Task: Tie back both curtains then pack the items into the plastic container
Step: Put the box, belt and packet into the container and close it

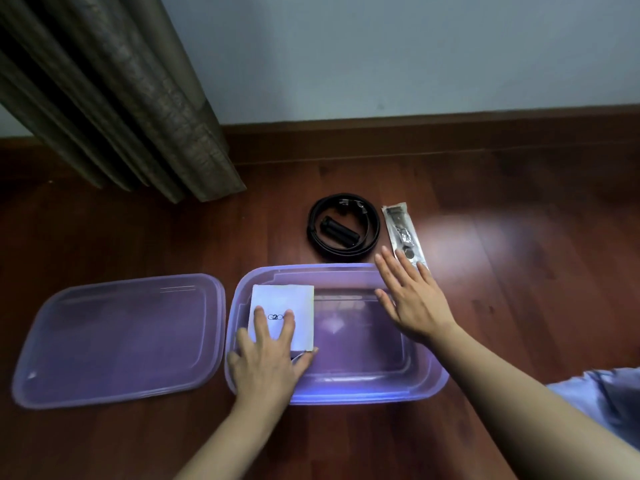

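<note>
White booklet (291,303) in plastic container (346,393) lies lengthwise toward the wall (415,57).

Home room: curtain (114,98), wooden floor (519,306)

Pale grey-blue wall (381,46); dark wood skirting (433,131); glossy reddish wood floor (104,233), light patch (464,230) right.
</note>
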A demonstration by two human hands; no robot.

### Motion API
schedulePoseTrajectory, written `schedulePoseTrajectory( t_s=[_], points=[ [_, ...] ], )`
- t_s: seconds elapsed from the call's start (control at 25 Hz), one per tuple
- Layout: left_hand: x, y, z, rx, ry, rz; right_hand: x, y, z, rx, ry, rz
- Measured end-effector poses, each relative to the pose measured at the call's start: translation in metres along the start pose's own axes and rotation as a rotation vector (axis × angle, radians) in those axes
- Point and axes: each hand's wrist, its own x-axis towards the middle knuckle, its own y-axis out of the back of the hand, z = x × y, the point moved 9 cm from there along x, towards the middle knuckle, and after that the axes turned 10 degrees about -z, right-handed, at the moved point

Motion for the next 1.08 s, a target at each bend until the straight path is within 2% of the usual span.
schedulePoseTrajectory(
  t_s=[0.2, 0.28, 0.36, 0.44, 0.48, 0.56, 0.64, 0.72, 0.8, 0.92, 1.08],
  points=[
    [0.004, 0.005, 0.003, 0.156, 0.127, -0.074, -0.002, 0.001, 0.001, 0.018, 0.039, 0.004],
    [0.001, 0.008, 0.007, 0.139, 0.128, -0.105, -0.004, 0.001, 0.002, 0.011, 0.035, 0.0],
    [-0.002, 0.045, 0.013, 0.039, 0.068, 0.072, -0.008, 0.004, 0.009, 0.007, -0.01, 0.019],
    [0.011, 0.08, 0.021, -0.087, -0.07, 0.296, -0.014, 0.007, 0.018, 0.033, -0.068, 0.048],
    [0.027, 0.093, 0.026, -0.142, -0.149, 0.352, -0.016, 0.005, 0.022, 0.05, -0.083, 0.044],
    [0.08, 0.101, 0.028, -0.388, -0.149, 0.254, -0.018, -0.002, 0.028, 0.114, -0.094, 0.004],
    [0.142, 0.079, 0.018, -0.651, 0.051, 0.052, -0.018, -0.003, 0.028, 0.164, -0.081, 0.021],
    [0.185, 0.048, 0.015, -0.654, 0.229, -0.155, -0.018, -0.004, 0.027, 0.178, -0.071, 0.052],
    [0.206, 0.023, 0.022, -0.646, 0.296, -0.324, -0.018, -0.002, 0.028, 0.177, -0.077, 0.087],
    [0.219, 0.009, 0.032, -0.744, 0.338, -0.367, -0.018, 0.001, 0.028, 0.196, -0.067, 0.116],
    [0.229, 0.007, 0.038, -1.032, 0.298, -0.304, -0.018, 0.0, 0.029, 0.199, -0.065, 0.132]
  ],
)
